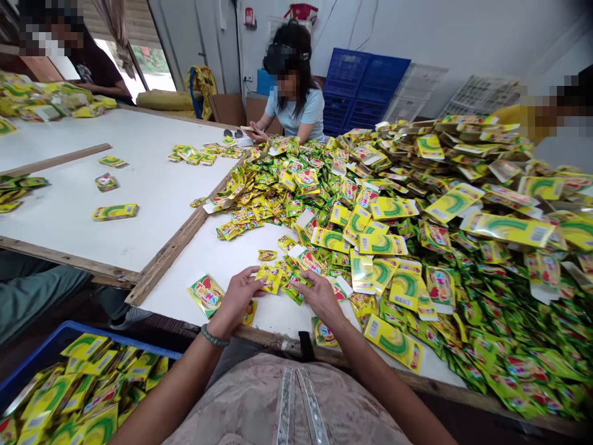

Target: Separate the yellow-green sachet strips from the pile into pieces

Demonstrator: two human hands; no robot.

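The yellow packet (269, 279) was pinched in the fingers of the left hand (241, 295), above the white bench (160, 210); the right hand's (320, 298) fingers gripped a green packet (293, 289). A heap of packets and boxes (393, 225) lay beyond and to the right.

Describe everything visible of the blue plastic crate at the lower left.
The blue plastic crate shows a smooth rim, with one corner towards the table. It sits lower than the tabletop, holding a jumbled heap of glossy yellow-and-green printed boxes. The picture's edge cuts off its left and near sides; the left forearm hides its right end. Neither the left hand nor right hand touches it.
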